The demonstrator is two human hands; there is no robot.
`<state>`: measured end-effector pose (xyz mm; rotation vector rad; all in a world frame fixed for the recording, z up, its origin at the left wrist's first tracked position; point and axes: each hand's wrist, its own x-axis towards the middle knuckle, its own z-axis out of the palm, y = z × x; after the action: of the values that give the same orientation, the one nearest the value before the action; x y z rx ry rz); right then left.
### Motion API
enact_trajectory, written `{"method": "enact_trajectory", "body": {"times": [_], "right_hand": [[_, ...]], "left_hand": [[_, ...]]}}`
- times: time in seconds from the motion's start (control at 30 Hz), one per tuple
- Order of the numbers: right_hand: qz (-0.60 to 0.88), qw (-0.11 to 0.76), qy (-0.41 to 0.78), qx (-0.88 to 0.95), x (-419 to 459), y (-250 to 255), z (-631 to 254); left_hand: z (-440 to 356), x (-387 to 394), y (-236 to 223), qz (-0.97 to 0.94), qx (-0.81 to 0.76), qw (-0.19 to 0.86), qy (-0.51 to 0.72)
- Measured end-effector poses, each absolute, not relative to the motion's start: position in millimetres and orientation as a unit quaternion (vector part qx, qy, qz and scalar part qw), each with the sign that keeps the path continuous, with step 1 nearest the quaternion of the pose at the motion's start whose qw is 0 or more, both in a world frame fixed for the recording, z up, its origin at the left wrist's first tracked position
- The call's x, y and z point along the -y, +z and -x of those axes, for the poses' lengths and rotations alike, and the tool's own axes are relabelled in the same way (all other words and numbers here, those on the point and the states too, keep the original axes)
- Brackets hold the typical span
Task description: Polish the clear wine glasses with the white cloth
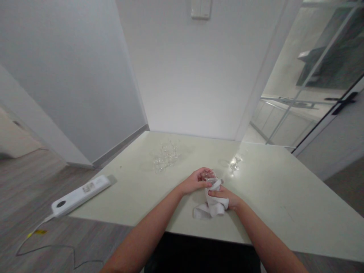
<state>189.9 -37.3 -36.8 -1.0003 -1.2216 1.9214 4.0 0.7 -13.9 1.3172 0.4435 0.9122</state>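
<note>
Pale worktop (136,201) w/ white power strip (82,194) at its L edge; nr front ctr., R hand (224,195) has fingers bunched on a white cloth (214,201). Clear glasses (166,155) cluster back L; L hand (196,180), fingers curled, grips a held glass (211,181) against the cloth, w/ a lone glass (235,164) to the R.

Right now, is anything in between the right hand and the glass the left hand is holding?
Yes, the white cloth: it is bunched in the right hand, up by the glass. Nothing visible comes between the glass and the left hand.
</note>
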Motion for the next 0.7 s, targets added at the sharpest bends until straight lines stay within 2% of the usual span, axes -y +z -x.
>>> {"method": "enact_trajectory", "body": {"times": [0.1,0.3,0.4,0.57,0.7], "right_hand": [[0.379,0.349,0.696,0.501,35.2,-40.9,-186.6],[0.399,0.45,0.453,0.658,24.8,-51.2,-181.0],[0.414,0.486,0.404,0.655,18.6,-54.7,-185.4],[0.491,0.587,0.396,0.509,10.4,-50.0,-195.0],[0.513,0.547,0.528,0.399,10.1,-49.0,-192.8]], "left_hand": [[-5.2,-1.3,-12.8,-0.594,-0.221,0.645,0.426],[-5.4,-3.4,-9.1,-0.644,-0.287,0.519,0.483],[-4.2,-7.5,-10.7,-0.607,-0.291,0.52,0.527],[3.6,-18.0,-14.7,-0.483,-0.294,0.535,0.627],[6.4,-19.1,-14.4,-0.461,-0.295,0.536,0.643]]}}
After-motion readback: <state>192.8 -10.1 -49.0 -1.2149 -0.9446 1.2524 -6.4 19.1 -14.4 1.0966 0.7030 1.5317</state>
